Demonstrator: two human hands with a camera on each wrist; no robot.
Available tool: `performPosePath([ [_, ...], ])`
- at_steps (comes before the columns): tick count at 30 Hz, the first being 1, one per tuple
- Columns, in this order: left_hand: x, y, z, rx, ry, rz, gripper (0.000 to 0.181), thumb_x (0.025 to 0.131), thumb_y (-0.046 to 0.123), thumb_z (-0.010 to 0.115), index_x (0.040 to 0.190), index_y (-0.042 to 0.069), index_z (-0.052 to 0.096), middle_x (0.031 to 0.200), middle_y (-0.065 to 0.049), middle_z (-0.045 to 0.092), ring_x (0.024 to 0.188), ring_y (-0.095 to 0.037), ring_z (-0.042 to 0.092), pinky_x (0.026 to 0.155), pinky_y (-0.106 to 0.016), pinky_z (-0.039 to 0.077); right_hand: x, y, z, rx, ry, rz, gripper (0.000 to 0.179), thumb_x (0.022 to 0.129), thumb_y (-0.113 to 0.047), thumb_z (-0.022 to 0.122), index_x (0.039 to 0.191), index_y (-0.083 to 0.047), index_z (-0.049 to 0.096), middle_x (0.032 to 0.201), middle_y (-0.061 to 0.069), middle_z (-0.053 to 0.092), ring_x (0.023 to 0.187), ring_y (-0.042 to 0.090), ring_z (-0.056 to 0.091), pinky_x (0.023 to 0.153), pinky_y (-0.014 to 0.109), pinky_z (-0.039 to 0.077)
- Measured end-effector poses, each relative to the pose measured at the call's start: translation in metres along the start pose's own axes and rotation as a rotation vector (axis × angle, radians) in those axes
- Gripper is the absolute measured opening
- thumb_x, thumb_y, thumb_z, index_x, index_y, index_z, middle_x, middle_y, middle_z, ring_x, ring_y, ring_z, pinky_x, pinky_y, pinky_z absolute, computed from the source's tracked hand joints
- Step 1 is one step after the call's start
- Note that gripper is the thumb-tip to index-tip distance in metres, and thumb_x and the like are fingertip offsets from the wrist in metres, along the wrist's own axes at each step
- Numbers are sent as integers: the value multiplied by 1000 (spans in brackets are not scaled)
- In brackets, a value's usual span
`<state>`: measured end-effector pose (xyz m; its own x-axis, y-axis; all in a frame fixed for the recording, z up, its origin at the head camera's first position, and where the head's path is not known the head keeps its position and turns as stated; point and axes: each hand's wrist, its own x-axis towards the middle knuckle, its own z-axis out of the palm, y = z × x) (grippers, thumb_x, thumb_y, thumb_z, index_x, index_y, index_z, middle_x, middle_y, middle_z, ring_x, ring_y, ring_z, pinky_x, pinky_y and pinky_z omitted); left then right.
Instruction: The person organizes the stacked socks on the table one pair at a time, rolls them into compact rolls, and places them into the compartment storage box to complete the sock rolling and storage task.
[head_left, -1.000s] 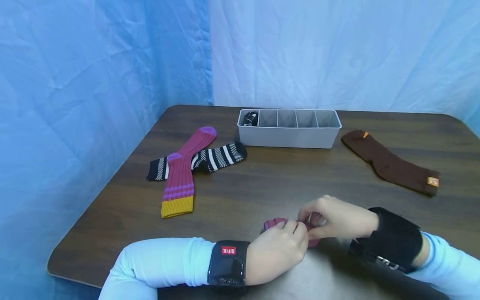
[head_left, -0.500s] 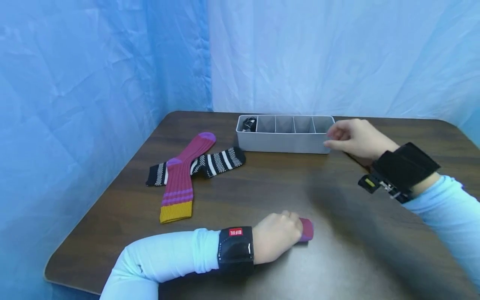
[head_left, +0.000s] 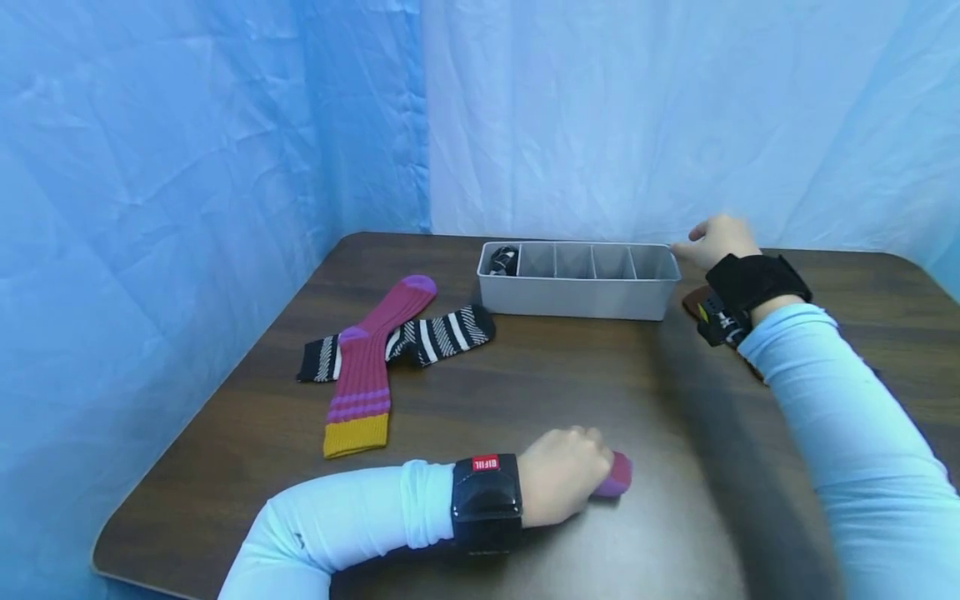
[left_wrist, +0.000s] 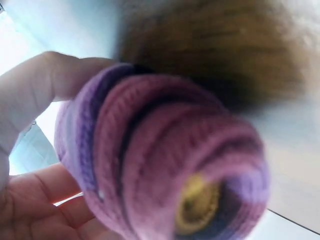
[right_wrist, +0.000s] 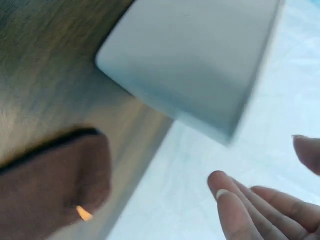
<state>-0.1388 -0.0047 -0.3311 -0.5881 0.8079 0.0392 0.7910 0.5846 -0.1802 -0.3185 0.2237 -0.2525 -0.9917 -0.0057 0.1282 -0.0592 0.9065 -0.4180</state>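
Observation:
My left hand [head_left: 566, 475] grips a rolled-up sock [head_left: 618, 475] low over the front of the table. In the left wrist view the roll [left_wrist: 155, 165] shows its magenta and purple spiral with a yellow cuff at the core, and thumb and fingers lie around it. Over at the back right, my right hand [head_left: 722, 240] is at the right end of the grey divided box [head_left: 573, 298]. The right wrist view has its fingers [right_wrist: 235, 215] spread from the thumb, with nothing between, beside the end wall of the box [right_wrist: 185, 65].
In the box's leftmost compartment sits a black-and-white bundle [head_left: 503, 261]. A magenta sock with yellow cuff [head_left: 363, 367] crosses a black-and-white patterned sock [head_left: 442, 336] on the left. A brown sock [right_wrist: 55, 185] lies below my right forearm, mostly hidden in the head view.
My right hand has left the rolled sock and moved up to the box's right end. The left hand has kept the roll and barely shifted.

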Motion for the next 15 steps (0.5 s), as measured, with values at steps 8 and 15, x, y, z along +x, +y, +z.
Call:
performPosePath([
  [8, 5, 5, 1, 27, 16, 7, 26, 69, 26, 67, 93, 16, 63, 79, 2, 59, 70, -8, 57, 61, -18, 48, 0, 9, 22, 39, -33, 57, 36, 84, -20, 49, 74, 12, 62, 42, 2, 49, 41, 16, 46, 42, 29, 36],
  [15, 7, 6, 2, 6, 8, 34, 26, 70, 27, 67, 94, 17, 62, 83, 3, 59, 73, -7, 56, 62, -17, 47, 1, 16, 33, 13, 7, 107, 39, 84, -9, 46, 45, -3, 43, 38, 1, 43, 35, 14, 41, 39, 27, 32],
])
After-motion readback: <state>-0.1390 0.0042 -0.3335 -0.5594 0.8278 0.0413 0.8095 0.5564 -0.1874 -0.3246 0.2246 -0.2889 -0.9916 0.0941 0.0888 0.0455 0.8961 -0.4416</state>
